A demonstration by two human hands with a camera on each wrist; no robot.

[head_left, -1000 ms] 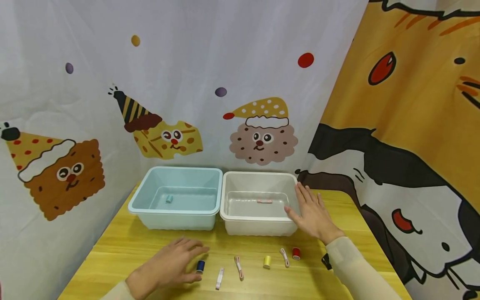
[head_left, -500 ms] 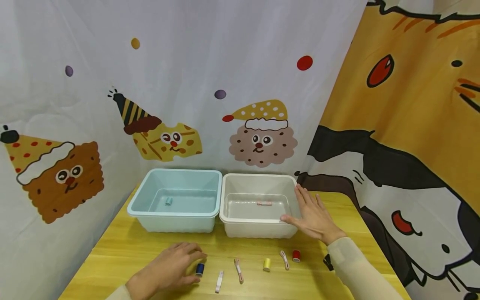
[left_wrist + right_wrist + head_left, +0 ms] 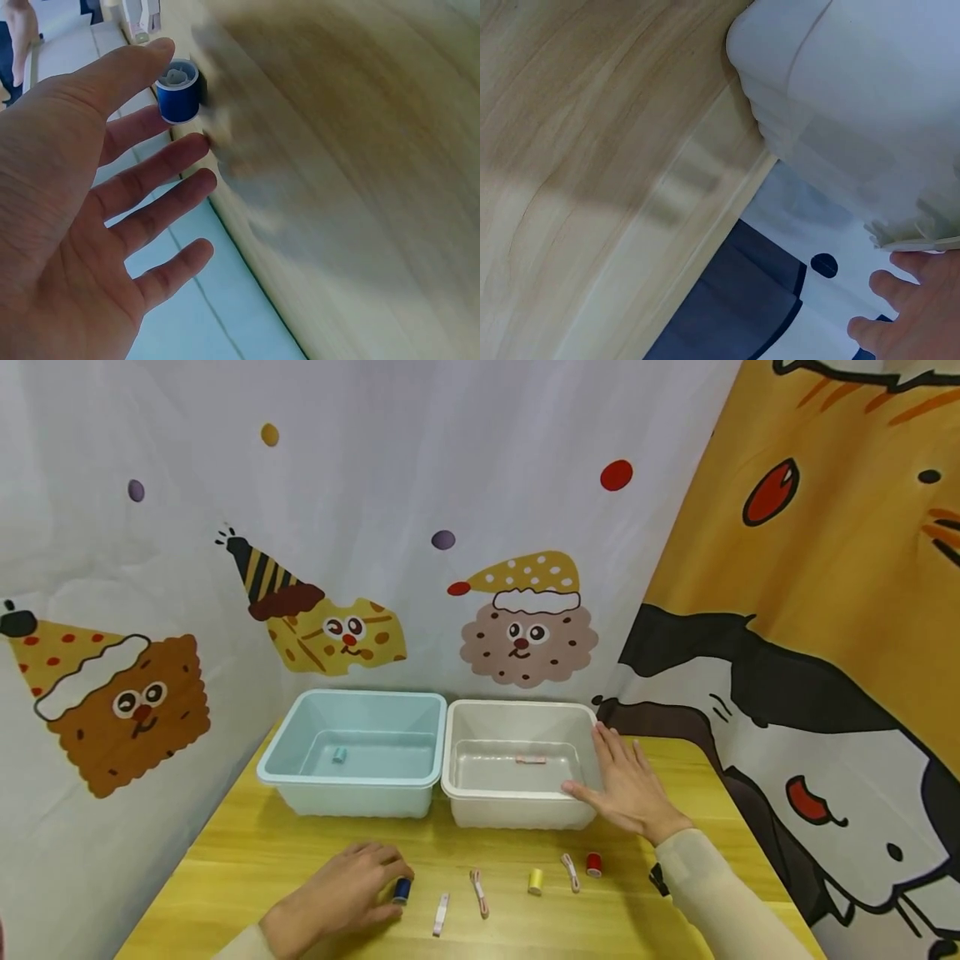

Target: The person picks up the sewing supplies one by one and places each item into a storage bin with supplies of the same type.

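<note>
One blue spool [image 3: 402, 892]: in the head view, its far end is overlapped by the left hand [image 3: 333, 893].
Spool's lie: it is laid on its side on the table [image 3: 247, 860], long axis running away from the person, hollow end turned nearer.
Left fingers: thumb and forefinger are set around the spool, the others loosely spread; whether it is pinched cannot be told.
Right hand [image 3: 630, 793]: fingers are straight and released, laid at the white box [image 3: 517, 812]; its right corner is covered.
Black object [image 3: 658, 879]: half hidden by the right sleeve [image 3: 720, 893], not identifiable.
Light blue box [image 3: 352, 783]: a pale blue cylinder [image 3: 340, 755] is barely distinguished inside.
Rightward of the spool: white strip [image 3: 441, 915], pinkish bundle [image 3: 480, 894], yellow spool [image 3: 536, 882], white bundle [image 3: 571, 872], red spool [image 3: 594, 865].
</note>
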